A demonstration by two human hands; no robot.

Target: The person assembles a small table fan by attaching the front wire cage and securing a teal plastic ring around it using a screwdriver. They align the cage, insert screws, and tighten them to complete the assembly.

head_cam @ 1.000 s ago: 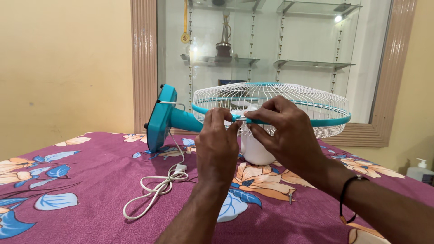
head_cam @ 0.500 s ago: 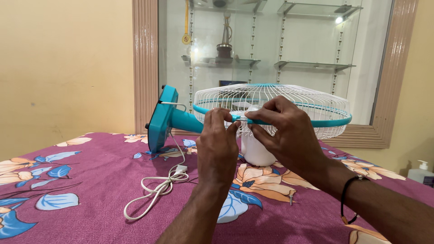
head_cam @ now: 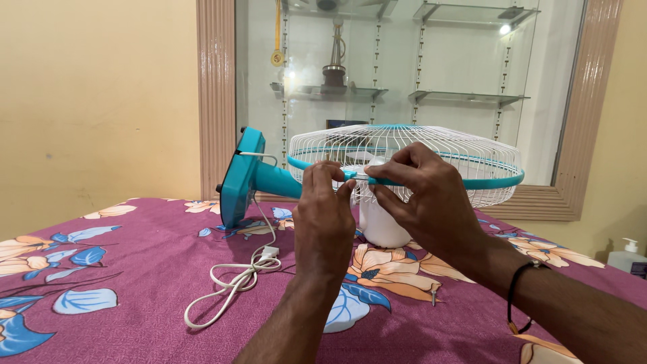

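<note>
A teal and white table fan lies on its back on the bed, its white wire cage (head_cam: 431, 152) facing up and its teal base (head_cam: 237, 176) tipped on edge at the left. A teal plastic rim (head_cam: 495, 180) runs around the cage. My left hand (head_cam: 323, 219) and my right hand (head_cam: 424, 199) meet at the near side of that rim, fingertips pinched on it where its two ends join. The white motor housing (head_cam: 379, 226) shows below my hands. What sits between my fingertips is too small to tell.
The fan's white cord (head_cam: 232, 280) lies coiled on the purple floral bedsheet (head_cam: 121, 269). A small screw (head_cam: 433, 294) rests on the sheet near my right wrist. A glass shelf cabinet (head_cam: 404, 67) stands behind, and a white pump bottle (head_cam: 625, 256) at the far right.
Almost nothing differs. Both hands stay pinched on the teal rim; my left fingers have shifted very slightly.
</note>
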